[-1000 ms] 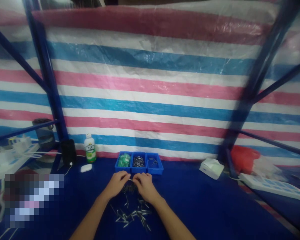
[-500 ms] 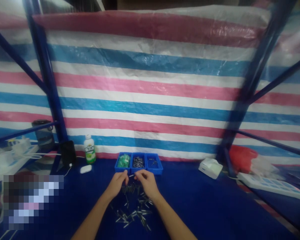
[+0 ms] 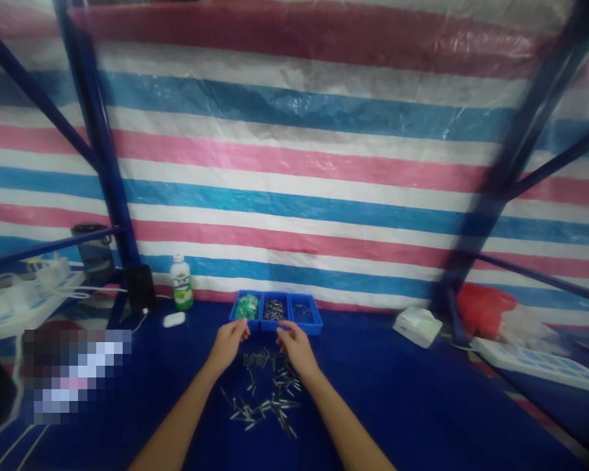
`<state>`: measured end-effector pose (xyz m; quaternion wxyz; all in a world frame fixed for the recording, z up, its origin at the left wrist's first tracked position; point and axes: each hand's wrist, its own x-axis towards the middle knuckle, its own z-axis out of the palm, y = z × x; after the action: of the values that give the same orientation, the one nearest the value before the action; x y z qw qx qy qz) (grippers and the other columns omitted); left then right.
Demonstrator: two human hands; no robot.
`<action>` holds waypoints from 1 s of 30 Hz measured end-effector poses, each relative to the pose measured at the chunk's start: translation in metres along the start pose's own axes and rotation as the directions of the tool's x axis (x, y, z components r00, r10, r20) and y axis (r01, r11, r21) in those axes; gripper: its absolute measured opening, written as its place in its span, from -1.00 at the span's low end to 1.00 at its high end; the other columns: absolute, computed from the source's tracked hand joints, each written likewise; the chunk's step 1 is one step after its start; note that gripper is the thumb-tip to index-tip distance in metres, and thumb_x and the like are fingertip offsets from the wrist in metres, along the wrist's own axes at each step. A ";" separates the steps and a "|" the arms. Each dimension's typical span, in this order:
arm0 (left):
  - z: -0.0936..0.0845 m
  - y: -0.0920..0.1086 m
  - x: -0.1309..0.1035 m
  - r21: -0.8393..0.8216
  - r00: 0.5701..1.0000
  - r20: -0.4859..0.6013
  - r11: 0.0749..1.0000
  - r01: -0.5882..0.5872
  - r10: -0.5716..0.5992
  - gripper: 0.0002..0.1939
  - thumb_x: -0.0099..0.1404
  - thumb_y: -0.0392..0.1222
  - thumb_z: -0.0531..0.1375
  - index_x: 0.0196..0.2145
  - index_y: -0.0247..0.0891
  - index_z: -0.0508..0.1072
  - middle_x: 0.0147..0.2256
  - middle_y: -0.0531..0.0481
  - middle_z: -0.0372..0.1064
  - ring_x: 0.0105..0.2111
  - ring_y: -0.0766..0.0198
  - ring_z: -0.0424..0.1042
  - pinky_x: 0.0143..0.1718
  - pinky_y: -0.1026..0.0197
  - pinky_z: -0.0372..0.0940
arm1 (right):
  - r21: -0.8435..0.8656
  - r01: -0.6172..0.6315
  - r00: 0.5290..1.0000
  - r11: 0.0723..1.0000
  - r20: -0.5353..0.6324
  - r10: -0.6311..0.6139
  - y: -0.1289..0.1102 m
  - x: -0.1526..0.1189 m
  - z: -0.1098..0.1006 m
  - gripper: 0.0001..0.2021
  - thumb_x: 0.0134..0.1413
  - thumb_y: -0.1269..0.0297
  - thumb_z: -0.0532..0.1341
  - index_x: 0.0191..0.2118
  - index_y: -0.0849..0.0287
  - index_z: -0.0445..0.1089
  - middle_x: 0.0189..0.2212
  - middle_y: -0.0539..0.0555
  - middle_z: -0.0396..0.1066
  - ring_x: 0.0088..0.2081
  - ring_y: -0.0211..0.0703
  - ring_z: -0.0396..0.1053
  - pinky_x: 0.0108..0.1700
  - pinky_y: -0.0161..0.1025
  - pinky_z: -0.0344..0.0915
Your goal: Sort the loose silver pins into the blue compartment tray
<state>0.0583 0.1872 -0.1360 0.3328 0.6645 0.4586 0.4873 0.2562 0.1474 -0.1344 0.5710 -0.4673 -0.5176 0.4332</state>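
Three blue bins stand side by side at the back of the blue table. The left bin (image 3: pixel 234 316) holds green items, the middle bin (image 3: pixel 275 325) many small metal parts, the right bin (image 3: pixel 314 317) a few thin pieces. My left hand (image 3: pixel 230 340) is just in front of the left bin, its fingers pinched together; anything between them is too small to make out. Just in front of the middle and right bins is my right hand (image 3: pixel 294 343), thumb and fingers curled but apart, with nothing visible between them. Metal pins (image 3: pixel 277 409) lie scattered between my forearms, with a row of pins (image 3: pixel 258 358) nearer the bins.
At the back left are a white bottle (image 3: pixel 181 284), a white case (image 3: pixel 174 319), a black device (image 3: pixel 140 289) and power strips with cables. A tissue pack (image 3: pixel 418 326), red bag (image 3: pixel 483 311) and power strip (image 3: pixel 540 363) lie right. Blue frame posts flank the striped sheet.
My hands have moved apart, and the small metal piece seen between them earlier no longer shows. My right hand's fingers have opened. The camera view has tilted and shifted slightly.
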 end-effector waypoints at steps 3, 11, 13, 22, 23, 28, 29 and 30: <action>0.000 -0.001 0.001 0.028 1.000 -0.008 1.000 0.004 -0.003 -0.46 0.29 0.23 0.01 -0.53 -0.27 0.43 -0.55 0.00 0.38 -0.48 0.24 0.36 -0.39 0.25 0.26 | -0.296 0.296 0.921 0.908 0.342 -0.188 -0.006 -0.014 0.001 -0.83 0.09 0.19 0.21 -0.25 0.10 0.50 -0.45 0.00 0.41 -0.37 -0.17 0.31 -0.23 -0.20 0.22; 0.002 -0.005 0.001 0.100 1.000 0.013 0.995 -0.015 0.014 -0.52 0.31 0.17 0.04 -0.50 -0.27 0.44 -0.55 0.03 0.37 -0.48 0.26 0.35 -0.40 0.27 0.22 | -0.610 0.560 0.746 0.560 0.666 -0.020 -0.014 -0.032 0.009 -0.93 0.10 0.22 0.29 -0.26 -0.05 0.51 -0.20 -0.02 0.32 -0.07 -0.09 0.13 -0.01 -0.08 0.02; 0.003 -0.004 -0.001 0.119 0.999 0.020 0.992 -0.035 0.033 -0.53 0.31 0.15 0.04 -0.51 -0.27 0.45 -0.55 0.03 0.37 -0.48 0.25 0.36 -0.39 0.27 0.21 | -0.620 0.570 0.743 0.540 0.670 -0.015 -0.015 -0.032 0.010 -0.94 0.15 0.25 0.25 -0.27 0.01 0.48 -0.20 -0.02 0.31 -0.07 -0.10 0.12 -0.02 -0.10 0.01; 0.003 -0.005 -0.001 0.151 0.999 0.029 0.988 -0.032 0.028 -0.54 0.30 0.15 0.05 -0.50 -0.26 0.46 -0.55 0.05 0.37 -0.49 0.24 0.35 -0.39 0.26 0.18 | -0.613 0.594 0.743 0.521 0.667 -0.062 -0.012 -0.034 0.009 -0.93 0.20 0.36 0.18 -0.26 0.07 0.41 -0.23 -0.02 0.33 -0.09 -0.12 0.12 -0.05 -0.14 0.00; 0.004 -0.006 0.000 0.154 0.999 0.034 0.987 -0.037 0.032 -0.54 0.31 0.14 0.04 -0.50 -0.26 0.46 -0.55 0.05 0.37 -0.49 0.25 0.34 -0.40 0.26 0.18 | -0.614 0.595 0.745 0.518 0.664 -0.068 -0.011 -0.033 0.009 -0.93 0.19 0.36 0.18 -0.26 0.07 0.41 -0.23 -0.02 0.33 -0.09 -0.12 0.13 -0.05 -0.14 0.00; 0.005 -0.004 0.000 0.172 0.997 0.068 0.984 -0.042 0.031 -0.55 0.31 0.13 0.04 -0.49 -0.26 0.46 -0.55 0.05 0.37 -0.49 0.25 0.34 -0.39 0.26 0.18 | -0.615 0.596 0.749 0.516 0.657 -0.083 -0.009 -0.032 0.011 -0.88 0.15 0.23 0.25 -0.18 0.00 0.45 -0.18 0.00 0.32 -0.07 -0.08 0.12 -0.04 -0.11 0.00; 0.005 -0.002 -0.001 0.175 0.997 0.070 0.984 -0.040 0.028 -0.55 0.31 0.13 0.04 -0.49 -0.26 0.46 -0.55 0.05 0.37 -0.48 0.25 0.35 -0.38 0.25 0.18 | -0.611 0.601 0.746 0.516 0.660 -0.088 -0.010 -0.033 0.012 -0.88 0.13 0.21 0.27 -0.19 -0.01 0.46 -0.18 0.00 0.31 -0.07 -0.08 0.12 -0.04 -0.10 0.00; 0.005 -0.001 -0.002 0.176 0.997 0.071 0.984 -0.039 0.027 -0.56 0.31 0.13 0.05 -0.49 -0.26 0.46 -0.54 0.05 0.38 -0.48 0.24 0.35 -0.38 0.25 0.18 | -0.607 0.608 0.742 0.513 0.664 -0.094 -0.010 -0.034 0.012 -0.90 0.12 0.22 0.27 -0.22 -0.01 0.47 -0.18 0.00 0.31 -0.07 -0.08 0.12 -0.04 -0.10 0.00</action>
<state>0.0623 0.1854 -0.1391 0.2794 0.7152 0.4775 0.4271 0.2410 0.1135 -0.1308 0.2038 -0.4018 -0.8821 0.1379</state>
